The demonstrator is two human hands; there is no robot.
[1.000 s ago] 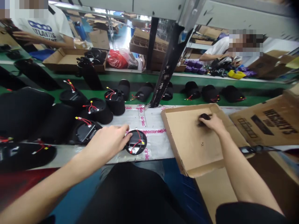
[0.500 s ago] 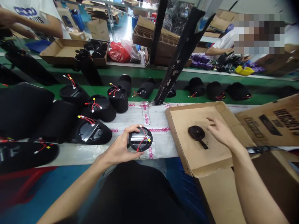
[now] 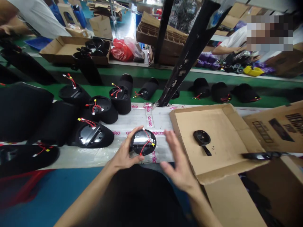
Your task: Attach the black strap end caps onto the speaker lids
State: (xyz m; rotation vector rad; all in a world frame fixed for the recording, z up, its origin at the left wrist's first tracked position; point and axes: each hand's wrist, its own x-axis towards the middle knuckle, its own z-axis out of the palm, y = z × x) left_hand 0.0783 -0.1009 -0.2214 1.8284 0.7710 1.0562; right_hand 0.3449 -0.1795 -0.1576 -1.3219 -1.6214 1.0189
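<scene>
My left hand (image 3: pixel 126 151) grips a black cylindrical housing (image 3: pixel 139 142) by its left side. The housing's end faces up, with red wires, white and yellow connectors and a shiny plate inside the rim. My right hand (image 3: pixel 176 160) is just right of it, fingers spread, holding nothing and apart from the housing. Right of that hand, a shallow cardboard box (image 3: pixel 224 126) contains a round black part with a short tab (image 3: pixel 202 137). Similar black housings with red wires (image 3: pixel 94 135) stand left of my left hand on the plastic-covered table (image 3: pixel 123 126).
A slanted black post (image 3: pixel 182 56) rises behind the table. More black housings (image 3: pixel 219 91) rest on the green belt (image 3: pixel 142 71). A black-handled tool (image 3: pixel 257 155) lies over the box's right edge. Co-workers' arms show across the belt, at far left and right.
My right hand has come left, from above the cardboard box to close beside the housing. My left hand keeps its grip. The view has shifted slightly.
</scene>
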